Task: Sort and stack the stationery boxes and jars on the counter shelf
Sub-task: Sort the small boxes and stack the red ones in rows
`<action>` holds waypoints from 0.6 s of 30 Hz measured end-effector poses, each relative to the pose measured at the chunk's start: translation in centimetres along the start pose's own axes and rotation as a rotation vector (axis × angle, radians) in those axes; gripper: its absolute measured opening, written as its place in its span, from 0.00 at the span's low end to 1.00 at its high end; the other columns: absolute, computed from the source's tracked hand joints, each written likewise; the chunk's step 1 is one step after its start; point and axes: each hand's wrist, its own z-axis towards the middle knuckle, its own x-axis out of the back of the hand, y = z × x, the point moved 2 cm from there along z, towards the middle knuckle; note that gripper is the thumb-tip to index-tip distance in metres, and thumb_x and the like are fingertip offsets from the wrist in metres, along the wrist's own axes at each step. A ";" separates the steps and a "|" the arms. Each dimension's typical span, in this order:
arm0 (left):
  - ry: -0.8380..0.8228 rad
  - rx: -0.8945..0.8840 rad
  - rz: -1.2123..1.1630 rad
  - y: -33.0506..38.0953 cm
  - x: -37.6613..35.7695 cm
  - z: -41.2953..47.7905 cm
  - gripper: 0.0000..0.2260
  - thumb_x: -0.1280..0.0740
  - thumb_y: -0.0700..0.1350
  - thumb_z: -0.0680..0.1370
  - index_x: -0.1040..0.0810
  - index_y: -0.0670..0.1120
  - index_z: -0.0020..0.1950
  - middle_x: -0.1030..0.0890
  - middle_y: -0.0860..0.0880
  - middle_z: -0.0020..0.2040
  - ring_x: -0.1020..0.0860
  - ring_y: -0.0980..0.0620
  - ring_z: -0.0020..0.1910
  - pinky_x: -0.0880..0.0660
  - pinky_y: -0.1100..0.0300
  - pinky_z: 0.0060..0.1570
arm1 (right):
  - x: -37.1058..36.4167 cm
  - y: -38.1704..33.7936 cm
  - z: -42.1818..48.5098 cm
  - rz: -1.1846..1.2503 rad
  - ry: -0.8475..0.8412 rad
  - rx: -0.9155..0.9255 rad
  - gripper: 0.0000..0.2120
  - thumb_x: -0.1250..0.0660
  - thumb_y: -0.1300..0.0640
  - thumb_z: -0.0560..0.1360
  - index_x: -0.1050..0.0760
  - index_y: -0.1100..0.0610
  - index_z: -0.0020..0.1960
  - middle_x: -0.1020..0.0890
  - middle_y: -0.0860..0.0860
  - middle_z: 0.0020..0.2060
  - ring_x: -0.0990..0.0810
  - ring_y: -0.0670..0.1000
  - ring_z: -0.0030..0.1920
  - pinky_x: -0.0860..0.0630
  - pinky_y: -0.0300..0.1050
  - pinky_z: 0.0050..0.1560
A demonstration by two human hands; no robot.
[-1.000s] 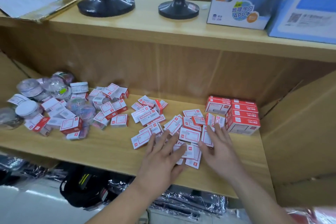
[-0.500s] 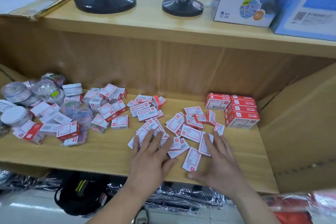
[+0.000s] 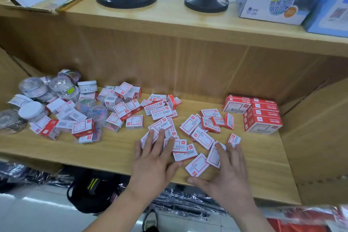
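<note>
Many small boxes (image 3: 202, 135), white with red edges, lie mixed up in the middle of the wooden shelf (image 3: 113, 152). The left hand (image 3: 152, 164) lies flat on some, its fingers (image 3: 160, 143) spread. The right hand (image 3: 227, 177) lies flat too, fingers straight, tips touching boxes. Round clear jars (image 3: 33, 111) are heaped at the left. Bigger red boxes (image 3: 263, 117) stand stacked at the right.

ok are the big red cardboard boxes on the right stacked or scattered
Stacked: the big red cardboard boxes sit squared together, one upon another, in one tidy block.
</note>
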 end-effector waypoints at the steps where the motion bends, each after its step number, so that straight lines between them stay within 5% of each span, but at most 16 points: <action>1: 0.009 0.005 0.005 0.1 0.1 0.1 0.31 0.43 0.68 0.79 0.25 0.50 0.73 0.30 0.44 0.78 0.33 0.36 0.76 0.30 0.31 0.66 | 0.3 0.2 0.0 -0.009 0.000 0.009 0.60 0.34 0.17 0.53 0.30 0.57 0.73 0.30 0.60 0.72 0.39 0.65 0.77 0.34 0.65 0.72; 9: -0.047 0.096 -0.011 1.6 0.5 1.8 0.32 0.43 0.72 0.75 0.21 0.49 0.63 0.27 0.47 0.75 0.34 0.39 0.77 0.36 0.29 0.70 | 2.1 2.7 0.9 -0.017 0.008 -0.007 0.50 0.38 0.18 0.61 0.28 0.51 0.72 0.30 0.52 0.72 0.36 0.59 0.75 0.28 0.59 0.68; 12: -0.049 0.068 -0.021 2.5 0.3 1.5 0.31 0.39 0.68 0.75 0.25 0.48 0.69 0.30 0.45 0.76 0.37 0.38 0.78 0.39 0.28 0.71 | 2.4 3.4 1.1 0.031 0.032 -0.011 0.46 0.37 0.21 0.61 0.25 0.51 0.69 0.28 0.51 0.70 0.33 0.57 0.72 0.27 0.57 0.67; 15: 0.028 -0.042 -0.162 4.1 1.0 1.0 0.27 0.31 0.58 0.74 0.26 0.49 0.70 0.30 0.45 0.75 0.35 0.40 0.76 0.36 0.38 0.73 | 3.2 3.7 1.1 0.072 0.073 0.003 0.42 0.33 0.24 0.61 0.21 0.50 0.65 0.25 0.49 0.66 0.30 0.55 0.67 0.26 0.53 0.65; 18: 0.109 -0.187 -0.225 7.3 1.9 0.9 0.15 0.28 0.52 0.74 0.21 0.51 0.60 0.22 0.51 0.57 0.22 0.47 0.55 0.23 0.51 0.50 | 3.8 4.6 1.9 0.102 0.105 0.053 0.35 0.23 0.32 0.62 0.20 0.49 0.64 0.24 0.50 0.64 0.30 0.55 0.66 0.27 0.51 0.64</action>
